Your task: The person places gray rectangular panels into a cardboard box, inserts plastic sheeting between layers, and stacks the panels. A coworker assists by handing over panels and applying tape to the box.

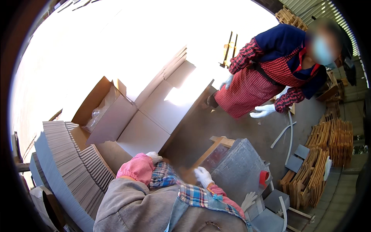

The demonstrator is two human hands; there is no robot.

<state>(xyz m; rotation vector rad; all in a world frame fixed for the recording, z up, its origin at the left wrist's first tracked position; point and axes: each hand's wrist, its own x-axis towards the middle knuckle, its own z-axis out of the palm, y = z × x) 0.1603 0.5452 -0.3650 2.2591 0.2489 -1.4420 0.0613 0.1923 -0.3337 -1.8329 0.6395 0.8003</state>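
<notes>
Harsh daylight bleaches the far side of the work area, above a dark grey floor [189, 127]. Pale boards [145, 131] lie just beyond the left hand [154, 156]; its white glove is bent, and whether it grips anything I cannot tell. An unwary push there could shift the boards, since their edge runs out over the floor. The right hand [203, 176] sits beside a wooden strip [208, 153] and a plastic-covered block [237, 162]. Its fingers look loosely curled, but contact is unclear; a sleeve catching the strip could knock it askew. The red roll [264, 178] by the block's edge could drop if the block is jolted.

Farther out, an open carton [116, 120] with clear plastic in it leans near a fanned stack of grey boards [71, 150]; the stack could slide if bumped, being so tall and slanted. Across the floor a co-worker [266, 73] stands with gloved hands apart, and the loose white strips [288, 139] close by could trip someone stepping back unawares.
</notes>
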